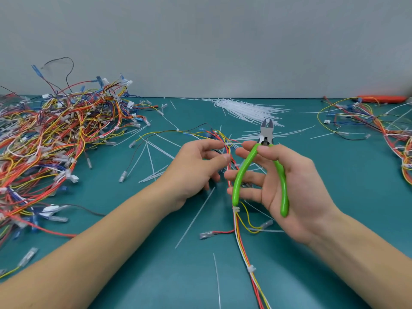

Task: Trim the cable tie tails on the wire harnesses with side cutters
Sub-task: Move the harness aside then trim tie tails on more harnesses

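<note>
Cutters: I held the side cutters point(263, 157) in my right hand point(289, 188), palm turned up toward me, above the mat and just right of the harness.
Cutter axis: their long axis ran near upright in the view, nose pointing away from me toward the wall, tilted slightly right; the blades stood a little apart.
Handles: the two green handles spread toward me in a V, one lying across my fingers, the other along my palm.
Right grip: my thumb pressed near the pivot and my fingers curled loosely under the left handle, so the hand held the tool with the handles wide.
Harness: the wire harness point(243, 237) of red, yellow and white wires ran from the near edge away from me, passing between my hands.
Left grip: my left hand point(196, 168) pinched the harness wires between thumb and forefinger near a white cable tie point(227, 144).
Other ties: two more ties point(251, 269) sat lower on the same harness.
Surface: a teal mat point(334, 175) carried loose cut tails point(196, 217), a bundle of unused white ties point(245, 110) near the far edge, a large harness pile point(55, 130) at left and a smaller one point(379, 123) at right.
Room: a plain grey wall point(211, 41) stood behind the mat.
</note>
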The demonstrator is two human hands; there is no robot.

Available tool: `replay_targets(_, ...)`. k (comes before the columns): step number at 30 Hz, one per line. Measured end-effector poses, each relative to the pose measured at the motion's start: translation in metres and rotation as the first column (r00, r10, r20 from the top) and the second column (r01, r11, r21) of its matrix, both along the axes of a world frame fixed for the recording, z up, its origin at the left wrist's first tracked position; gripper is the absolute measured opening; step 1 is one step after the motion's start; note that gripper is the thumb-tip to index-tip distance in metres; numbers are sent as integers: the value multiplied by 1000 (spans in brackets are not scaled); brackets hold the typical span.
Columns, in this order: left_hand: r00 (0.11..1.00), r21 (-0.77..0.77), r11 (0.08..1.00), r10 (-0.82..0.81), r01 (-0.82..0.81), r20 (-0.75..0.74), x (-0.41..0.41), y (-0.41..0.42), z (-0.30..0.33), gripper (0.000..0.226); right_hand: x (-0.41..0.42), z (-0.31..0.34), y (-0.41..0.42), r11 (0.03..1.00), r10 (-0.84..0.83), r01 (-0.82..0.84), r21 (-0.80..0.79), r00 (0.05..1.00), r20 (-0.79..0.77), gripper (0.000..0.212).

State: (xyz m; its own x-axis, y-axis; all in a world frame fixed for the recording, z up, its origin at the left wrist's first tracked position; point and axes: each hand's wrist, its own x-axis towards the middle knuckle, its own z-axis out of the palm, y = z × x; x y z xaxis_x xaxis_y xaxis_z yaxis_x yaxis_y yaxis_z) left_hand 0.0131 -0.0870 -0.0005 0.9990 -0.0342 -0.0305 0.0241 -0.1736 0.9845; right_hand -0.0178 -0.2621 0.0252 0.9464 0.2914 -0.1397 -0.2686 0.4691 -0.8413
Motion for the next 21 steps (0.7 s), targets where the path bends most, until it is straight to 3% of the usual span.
replay_targets(6,998,-94,995,-44,40,-40,-3,8,5,47,5,-1,-4,989,151,-150,12,986,-66,44)
replay_targets(8,997,-133,990,-63,56,-50,-3,11,6,48,6,-2,-4,986,170,-169,9,984,-49,41)
replay_targets(13,989,-354,935,-49,-5,-141,0,12,9,29,4,-5,-2,975,217,-215,-63,975,41,49)
replay_targets(17,983,-372,923,30,-98,-183,1,10,6,18,2,-10,1,957,269,-255,-139,959,95,48)
replay_targets(21,975,-371,921,38,-119,-218,1,17,8,31,0,-11,2,945,303,-276,-177,941,149,43)
